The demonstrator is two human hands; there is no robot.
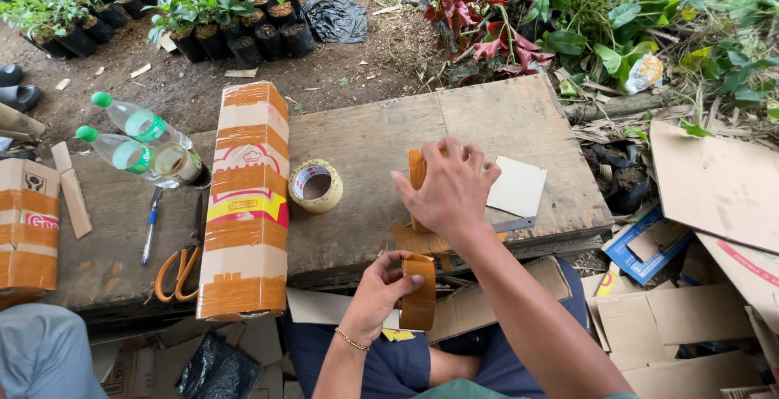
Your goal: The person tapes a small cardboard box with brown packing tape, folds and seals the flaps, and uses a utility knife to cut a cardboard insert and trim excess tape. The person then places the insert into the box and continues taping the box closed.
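The left hand [375, 293] grips a brown tape roll [419, 292] at the board's near edge; its strip runs to a taped brown piece [416, 173] the right hand [449, 190] pins upright on the wooden board [503, 119].

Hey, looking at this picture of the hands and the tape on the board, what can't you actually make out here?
Head view:
- The taped object on the wooden board: mostly covered by the right hand, so its shape is unclear.
- The brown tape roll: the left hand hides its left side.
- The orange-handled scissors: the tall taped box partly covers the blades.
- The small box: cut off by the left edge.
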